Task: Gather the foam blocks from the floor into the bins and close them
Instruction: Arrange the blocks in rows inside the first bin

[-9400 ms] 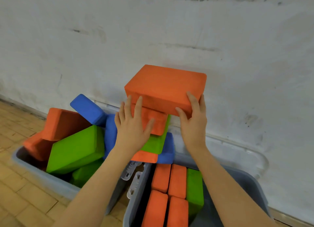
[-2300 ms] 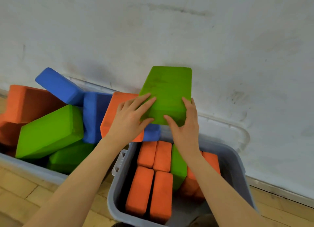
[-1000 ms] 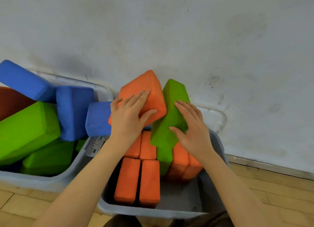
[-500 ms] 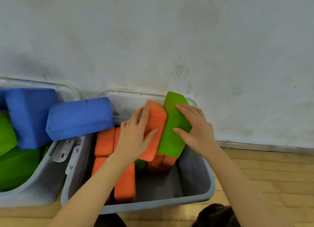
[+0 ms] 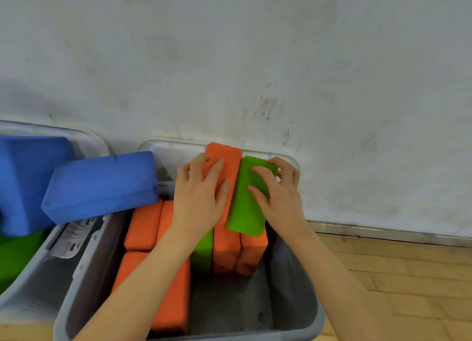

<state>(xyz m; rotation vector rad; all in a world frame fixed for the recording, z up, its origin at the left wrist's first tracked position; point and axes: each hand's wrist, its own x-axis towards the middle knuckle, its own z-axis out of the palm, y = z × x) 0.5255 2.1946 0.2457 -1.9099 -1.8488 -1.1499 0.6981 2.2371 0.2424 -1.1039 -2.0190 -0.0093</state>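
Observation:
A grey bin (image 5: pixel 293 315) stands against the wall, holding several orange foam blocks and a green one on edge. My left hand (image 5: pixel 201 200) grips an orange block (image 5: pixel 228 156) above the bin's far side. Right beside it, my right hand (image 5: pixel 278 195) grips a green block (image 5: pixel 245 213), fingers curled round its far edge. The two held blocks touch side by side and lean over the standing blocks. A blue block (image 5: pixel 99 184) lies across the gap between this bin and the left bin (image 5: pixel 33 284).
The left bin holds another blue block (image 5: pixel 23 177) and a green block (image 5: pixel 12 259). Clear lids (image 5: pixel 173 149) lean against the white wall behind both bins. Wooden floor (image 5: pixel 408 276) lies to the right.
Both hands have lowered the orange and green blocks together toward the right bin's far side. The view has shifted right, away from the left bin.

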